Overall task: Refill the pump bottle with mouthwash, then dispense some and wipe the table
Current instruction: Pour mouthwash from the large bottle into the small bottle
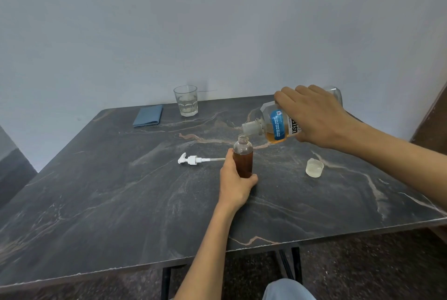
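Observation:
A small clear pump bottle (243, 155), uncapped and filled with amber liquid to its shoulder, stands upright mid-table. My left hand (235, 182) grips its lower part. My right hand (314, 116) holds the large mouthwash bottle (273, 125) tipped on its side, its open spout just above the small bottle's mouth. Amber liquid pools in the tipped bottle's lower side. The white pump head (191, 159) with its tube lies on the table left of the small bottle.
The mouthwash cap (314, 167) sits upturned at the right of the dark marble-look table (121, 191). A folded blue cloth (148, 116) and a glass tumbler (185, 100) stand at the back by the wall. My knee shows below the front edge.

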The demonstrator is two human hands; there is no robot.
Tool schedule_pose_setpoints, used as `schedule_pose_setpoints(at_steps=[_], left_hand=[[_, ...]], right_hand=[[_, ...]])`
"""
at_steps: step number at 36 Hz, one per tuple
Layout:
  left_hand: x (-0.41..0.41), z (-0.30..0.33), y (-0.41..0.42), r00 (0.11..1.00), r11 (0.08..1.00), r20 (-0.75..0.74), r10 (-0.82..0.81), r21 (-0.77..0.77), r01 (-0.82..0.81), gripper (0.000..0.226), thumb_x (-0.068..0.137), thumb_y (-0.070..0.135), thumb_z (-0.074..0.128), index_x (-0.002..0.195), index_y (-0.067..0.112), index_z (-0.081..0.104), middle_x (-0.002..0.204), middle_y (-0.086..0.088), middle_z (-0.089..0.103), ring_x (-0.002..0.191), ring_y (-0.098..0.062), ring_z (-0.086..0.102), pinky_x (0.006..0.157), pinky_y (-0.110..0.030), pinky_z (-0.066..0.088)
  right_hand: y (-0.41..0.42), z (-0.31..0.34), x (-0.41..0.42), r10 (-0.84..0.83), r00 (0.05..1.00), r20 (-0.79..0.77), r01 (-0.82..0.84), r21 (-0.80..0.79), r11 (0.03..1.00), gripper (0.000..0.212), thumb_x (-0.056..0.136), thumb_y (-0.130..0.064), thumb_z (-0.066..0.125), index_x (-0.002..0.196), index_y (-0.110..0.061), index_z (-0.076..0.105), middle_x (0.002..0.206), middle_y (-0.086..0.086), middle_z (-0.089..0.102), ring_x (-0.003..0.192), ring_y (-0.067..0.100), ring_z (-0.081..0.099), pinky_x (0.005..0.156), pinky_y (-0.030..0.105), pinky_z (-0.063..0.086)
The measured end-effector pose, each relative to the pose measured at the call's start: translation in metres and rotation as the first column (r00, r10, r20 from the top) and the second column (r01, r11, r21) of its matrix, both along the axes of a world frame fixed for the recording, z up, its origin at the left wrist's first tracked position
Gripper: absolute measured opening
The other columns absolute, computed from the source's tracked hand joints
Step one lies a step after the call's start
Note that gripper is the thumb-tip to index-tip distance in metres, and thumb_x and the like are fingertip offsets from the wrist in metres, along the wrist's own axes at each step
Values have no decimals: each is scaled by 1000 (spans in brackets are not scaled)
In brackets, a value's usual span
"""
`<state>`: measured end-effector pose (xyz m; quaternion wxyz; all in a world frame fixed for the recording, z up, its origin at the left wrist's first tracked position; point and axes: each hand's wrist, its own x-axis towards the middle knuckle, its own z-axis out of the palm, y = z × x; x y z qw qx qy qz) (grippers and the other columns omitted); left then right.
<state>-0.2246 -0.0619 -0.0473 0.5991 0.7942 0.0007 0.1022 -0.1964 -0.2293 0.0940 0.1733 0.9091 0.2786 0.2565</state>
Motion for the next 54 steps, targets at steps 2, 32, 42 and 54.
schedule_pose_setpoints(at_steps=[2,32,42,54], left_hand=[[0,0,0,1000,1000,-7,0,1,0,76,75,4,74,139,18,36,131,-3,54,123,-20,50,107,-43,39],[1,-2,-1,1000,999,-15,2,-32,-2,73,74,1,73,133,26,39,127,-3,56,119,-19,53,105,-44,43],[1,-1,-1,1000,999,12,0,-41,0,69,73,0,73,126,30,41,123,-1,57,116,-18,55,104,-44,44],[2,-1,-1,1000,999,-5,-1,-44,0,72,73,0,73,132,24,40,126,-3,57,119,-19,54,105,-45,42]], right_hand=[[0,0,0,-1,1000,-3,1,1,1000,65,61,-16,82,112,-14,41,99,3,52,74,15,32,67,27,25],[2,3,-4,-18,1000,-7,18,-7,1000,60,65,-12,77,111,-15,39,98,2,50,74,15,31,66,26,23],[2,3,-4,-22,1000,-17,22,-16,1000,61,64,-12,78,112,-15,39,99,2,50,74,15,32,66,27,24],[0,-2,-2,-35,999,-16,35,-3,999,64,63,-16,79,112,-15,38,98,1,49,74,15,34,67,27,24]])
